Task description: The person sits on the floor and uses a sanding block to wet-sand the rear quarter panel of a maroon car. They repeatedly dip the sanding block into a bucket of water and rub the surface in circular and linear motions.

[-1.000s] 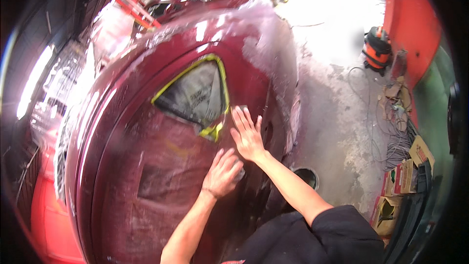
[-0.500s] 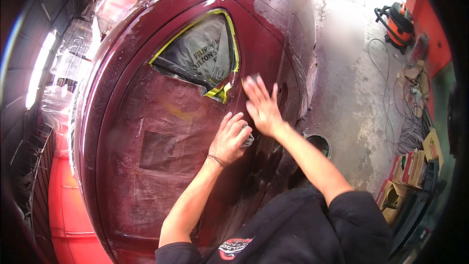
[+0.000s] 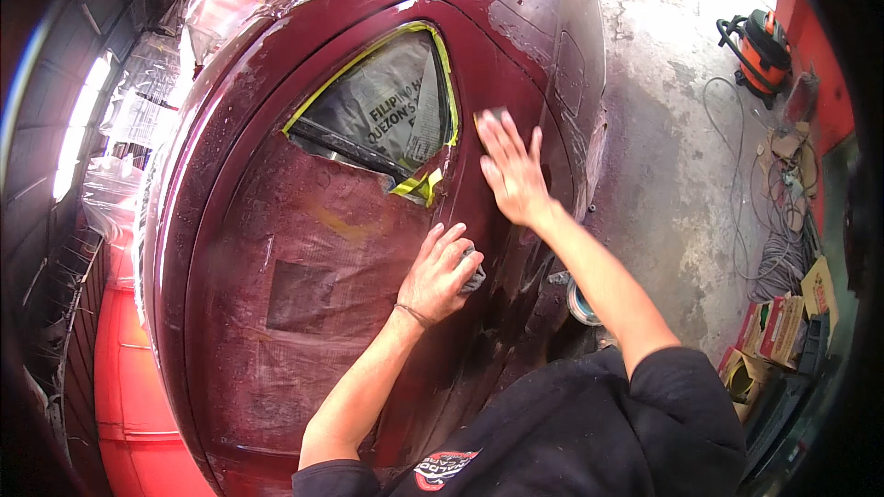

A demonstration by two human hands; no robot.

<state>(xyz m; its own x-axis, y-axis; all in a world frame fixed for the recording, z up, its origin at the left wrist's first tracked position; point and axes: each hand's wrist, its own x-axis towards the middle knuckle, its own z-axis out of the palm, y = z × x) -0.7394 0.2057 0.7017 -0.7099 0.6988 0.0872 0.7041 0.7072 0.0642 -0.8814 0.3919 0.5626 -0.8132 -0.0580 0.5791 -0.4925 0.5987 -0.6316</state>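
A wet, dark red car body panel (image 3: 497, 64) is in front of me. My right hand (image 3: 516, 179) lies flat on it beside the window, fingers extended over a small dark sanding pad (image 3: 493, 115) whose far edge shows past the fingertips. Lower and to the left, my left hand (image 3: 437, 276) is curled around a bunched grey cloth (image 3: 473, 274) against the door. Yellow tape (image 3: 419, 186) borders the triangular window, which is covered with newspaper (image 3: 396, 106). Below the window, a translucent masking sheet (image 3: 322, 350) covers much of the door.
A round container (image 3: 582, 304) stands on the floor by my right forearm. On the right are an orange and black vacuum (image 3: 760, 55), coiled grey cable (image 3: 783, 258) and cardboard boxes (image 3: 773, 327). Red bodywork (image 3: 129, 387) stands at the left.
My right hand has slid up and slightly right along the panel with the pad. The left hand stays at nearly the same place on the door, and the whole view has shifted slightly.
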